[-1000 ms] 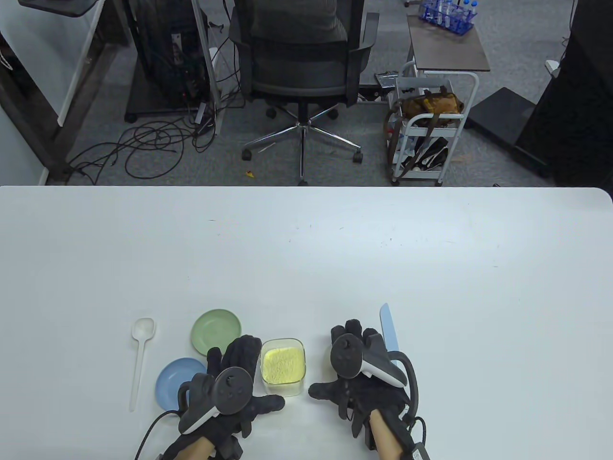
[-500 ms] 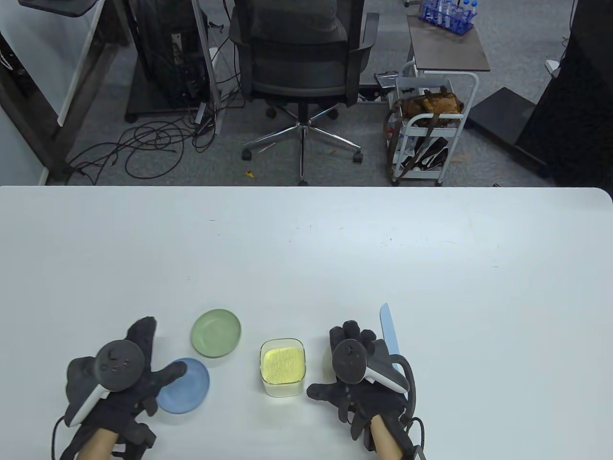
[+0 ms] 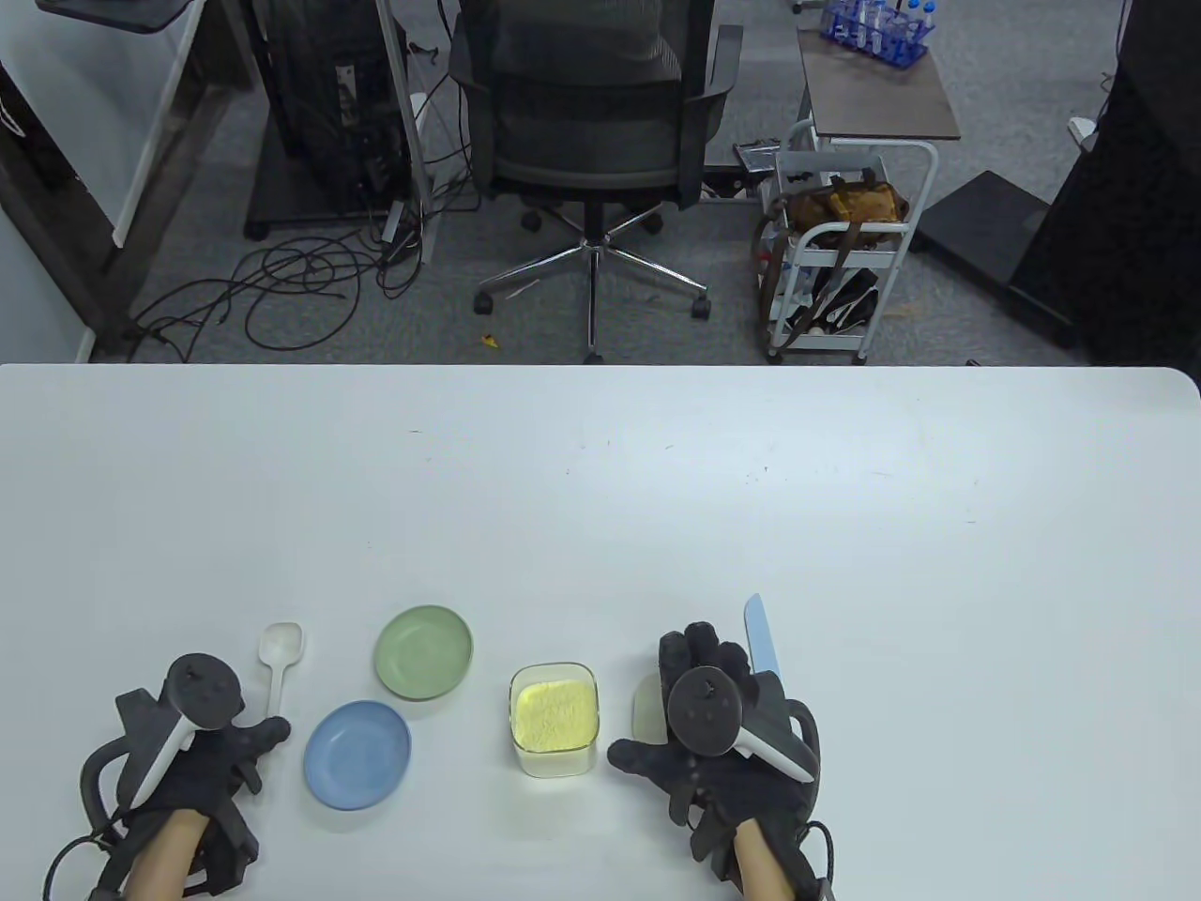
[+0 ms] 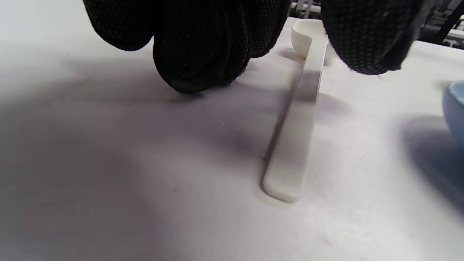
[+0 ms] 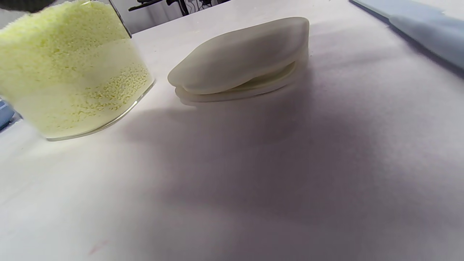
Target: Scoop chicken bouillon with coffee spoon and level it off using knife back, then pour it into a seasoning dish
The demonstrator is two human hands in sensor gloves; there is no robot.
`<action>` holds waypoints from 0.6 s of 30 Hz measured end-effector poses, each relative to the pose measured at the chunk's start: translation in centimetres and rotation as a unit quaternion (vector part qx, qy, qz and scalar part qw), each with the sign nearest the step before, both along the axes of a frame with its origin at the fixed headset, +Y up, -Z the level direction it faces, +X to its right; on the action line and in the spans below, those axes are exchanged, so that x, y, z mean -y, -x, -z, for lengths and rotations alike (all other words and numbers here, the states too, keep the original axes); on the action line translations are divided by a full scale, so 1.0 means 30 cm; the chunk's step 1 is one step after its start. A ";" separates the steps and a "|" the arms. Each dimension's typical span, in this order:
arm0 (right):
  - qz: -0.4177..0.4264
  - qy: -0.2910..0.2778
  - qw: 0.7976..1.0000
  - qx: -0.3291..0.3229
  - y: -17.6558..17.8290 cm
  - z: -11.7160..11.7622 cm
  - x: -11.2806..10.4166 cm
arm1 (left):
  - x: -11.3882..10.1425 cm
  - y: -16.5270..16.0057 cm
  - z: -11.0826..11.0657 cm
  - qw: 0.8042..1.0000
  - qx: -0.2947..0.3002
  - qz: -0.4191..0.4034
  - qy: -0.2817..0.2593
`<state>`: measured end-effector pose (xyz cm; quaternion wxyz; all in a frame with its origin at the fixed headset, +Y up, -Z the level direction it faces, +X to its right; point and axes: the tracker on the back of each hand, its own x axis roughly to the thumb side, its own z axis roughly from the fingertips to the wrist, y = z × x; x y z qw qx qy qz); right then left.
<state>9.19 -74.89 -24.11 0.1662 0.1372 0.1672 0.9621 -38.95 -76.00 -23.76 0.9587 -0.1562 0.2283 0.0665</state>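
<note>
A white coffee spoon lies on the table at the left, bowl away from me. My left hand is down over its handle. In the left wrist view the fingertips touch the table left of the spoon and the thumb hangs to its right, so the handle lies free between them. A clear container of yellow bouillon stands open, its pale lid beside it. My right hand rests flat between the lid and the light blue knife, holding nothing. A green dish and a blue dish sit left of the container.
The right wrist view shows the bouillon container, the lid and the knife close together. The table's near edge is just behind both wrists. An office chair and a cart stand beyond the far edge.
My left hand has swung left from beside the bouillon container, over the blue dish, down to the spoon handle. The right hand has shifted only slightly.
</note>
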 end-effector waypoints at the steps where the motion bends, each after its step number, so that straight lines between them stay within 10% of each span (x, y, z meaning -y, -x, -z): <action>1: -0.001 -0.001 1.000 0.001 -0.001 0.000 0.000 | 0.001 -0.003 0.003 1.000 -0.001 0.007 -0.002; 18: 0.008 -0.010 1.000 0.008 -0.018 -0.012 0.000 | 0.029 0.001 0.033 0.999 -0.025 -0.022 -0.006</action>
